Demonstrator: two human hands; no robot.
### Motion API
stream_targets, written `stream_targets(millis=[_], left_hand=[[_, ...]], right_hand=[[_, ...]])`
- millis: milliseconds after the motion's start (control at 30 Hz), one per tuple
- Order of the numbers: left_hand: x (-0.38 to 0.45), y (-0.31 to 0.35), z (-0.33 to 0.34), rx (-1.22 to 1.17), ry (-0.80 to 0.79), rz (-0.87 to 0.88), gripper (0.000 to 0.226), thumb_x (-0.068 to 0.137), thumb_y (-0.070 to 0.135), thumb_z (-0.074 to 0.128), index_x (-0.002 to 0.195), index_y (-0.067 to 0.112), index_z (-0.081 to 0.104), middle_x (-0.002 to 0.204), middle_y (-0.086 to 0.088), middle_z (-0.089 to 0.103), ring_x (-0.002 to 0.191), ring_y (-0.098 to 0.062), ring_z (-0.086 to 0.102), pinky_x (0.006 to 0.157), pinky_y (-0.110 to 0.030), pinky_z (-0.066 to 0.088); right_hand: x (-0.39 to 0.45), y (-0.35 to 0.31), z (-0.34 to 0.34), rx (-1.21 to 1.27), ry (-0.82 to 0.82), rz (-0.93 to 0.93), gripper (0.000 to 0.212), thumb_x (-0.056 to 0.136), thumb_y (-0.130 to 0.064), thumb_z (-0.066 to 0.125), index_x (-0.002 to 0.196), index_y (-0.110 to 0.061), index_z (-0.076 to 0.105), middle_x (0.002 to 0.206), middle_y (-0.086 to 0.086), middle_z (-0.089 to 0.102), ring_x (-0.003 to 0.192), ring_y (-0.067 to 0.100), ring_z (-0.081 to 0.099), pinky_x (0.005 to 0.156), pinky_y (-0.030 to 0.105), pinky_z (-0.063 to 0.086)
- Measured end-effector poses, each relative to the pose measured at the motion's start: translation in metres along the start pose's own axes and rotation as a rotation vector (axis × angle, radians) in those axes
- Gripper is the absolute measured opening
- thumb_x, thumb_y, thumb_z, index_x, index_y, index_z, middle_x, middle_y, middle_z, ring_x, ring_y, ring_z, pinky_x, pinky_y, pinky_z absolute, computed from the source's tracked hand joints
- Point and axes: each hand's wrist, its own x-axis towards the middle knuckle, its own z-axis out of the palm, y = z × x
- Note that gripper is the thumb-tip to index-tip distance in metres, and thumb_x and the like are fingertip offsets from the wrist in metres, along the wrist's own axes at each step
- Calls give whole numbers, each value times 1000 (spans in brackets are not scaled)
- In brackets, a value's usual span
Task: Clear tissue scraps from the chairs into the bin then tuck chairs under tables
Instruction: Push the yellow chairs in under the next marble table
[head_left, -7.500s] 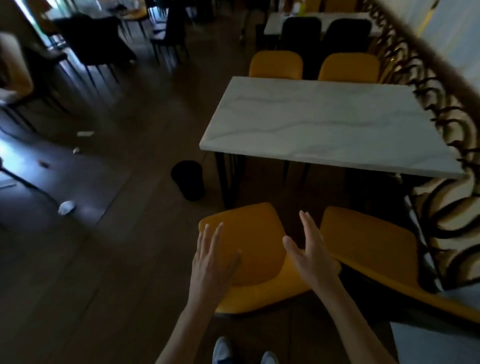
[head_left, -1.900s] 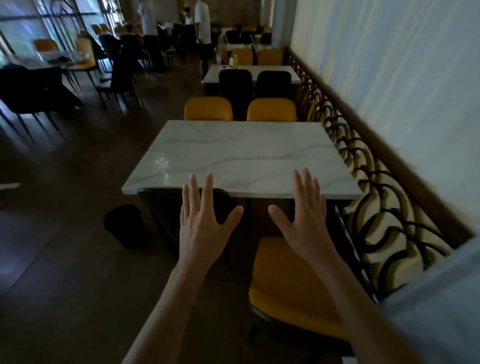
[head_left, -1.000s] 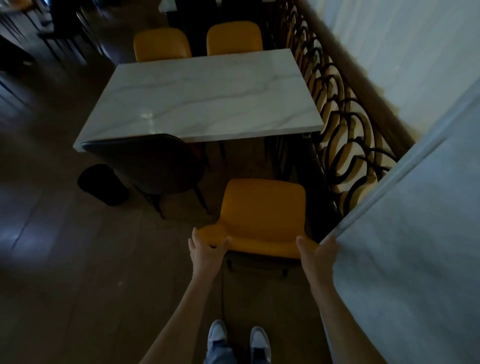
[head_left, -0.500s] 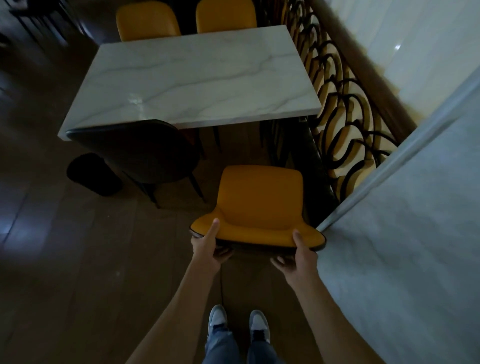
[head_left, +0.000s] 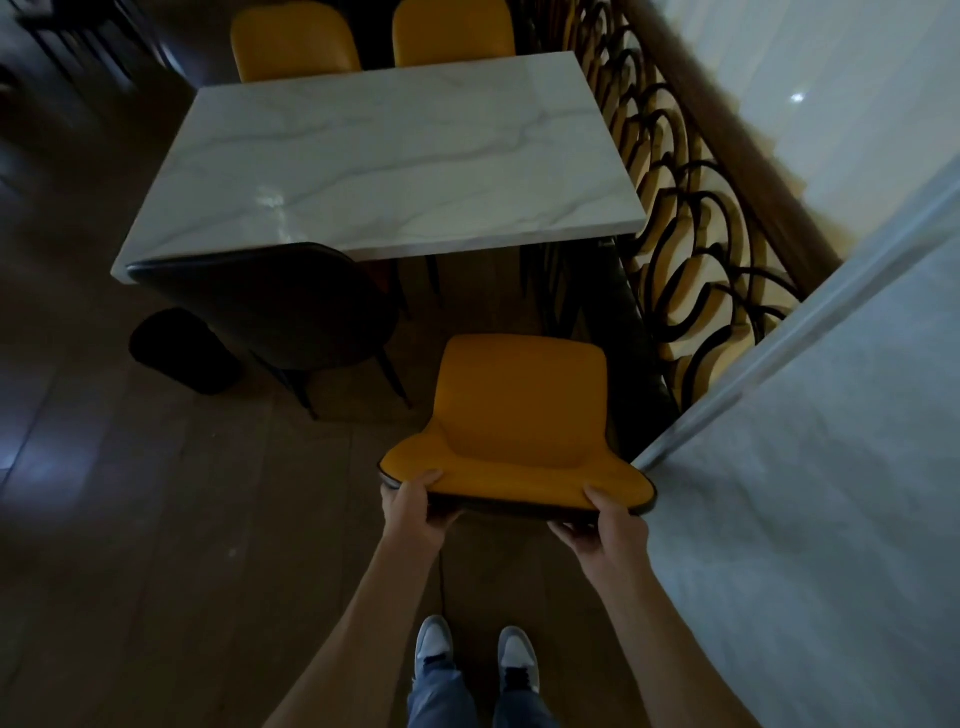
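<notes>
A dark wooden plank floor (head_left: 130, 545) with a dull sheen fills most of the view. On it stands the rectangular white marble worktop (head_left: 384, 156), smooth and glossy with grey veins, on thin dark legs. A second pale marble worktop (head_left: 810, 519) cuts in from the right, its corner just beside the near chair. Along the right side runs a black wrought-iron railing of looping curves (head_left: 685, 218), capped by a brown wooden rail, with a pale curtain behind it.

A black padded chair with a rounded back (head_left: 270, 306) sits tucked against the near edge of the veined worktop, on slim splayed legs. Two mustard-yellow chair backs (head_left: 296, 41) show at the far edge. The mustard-yellow upholstered chair with black piping (head_left: 519, 415) stands apart from the worktop, not tucked under, its smooth moulded seat facing away from the person and its curved back nearest them. A small round black bin (head_left: 182, 351) rests on the floor just left of the black chair.

The left hand (head_left: 415, 506) and the right hand (head_left: 602, 525) both clasp the top edge of the yellow chair's back, thumbs on top, fingers curled beneath. Below are grey-and-white sneakers (head_left: 475, 654) and blue jeans.
</notes>
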Motion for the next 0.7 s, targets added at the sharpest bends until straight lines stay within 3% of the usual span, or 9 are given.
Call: stream_targets(millis=[200,367,533,700], left_hand=[[-2,-5,0,-43,-14,25,72,85,-6,64,142,31,37,137,-16,49,120,-46,51,91,-66,48],[-5,-15,2,-75,-10,41,72,85,-7,63,142,30,38,134,-14,50,121,-44,50,80,-60,51],[-11,-31,5,-102,-22,65,71,86,-5,64,143,29,39,131,-13,52,109,-40,54,73,-54,51],[-13,-38,20,-107,-51,78,74,84,1,69,143,33,36,132,-14,53,111,-41,57,68,-53,55]], right_hand=[[2,-3,-4,-27,-8,6,68,82,-3,70,140,-24,40,132,17,51,114,44,54,88,64,51],[2,-15,-8,-73,-45,-3,61,84,-2,67,136,-22,43,126,17,53,111,43,55,91,64,50],[8,-32,-11,-140,-67,7,60,80,-2,69,132,-20,47,127,19,53,112,43,55,91,64,50],[18,-58,-6,-191,-87,4,38,86,-2,66,119,-16,53,121,18,57,107,41,57,90,61,52]])
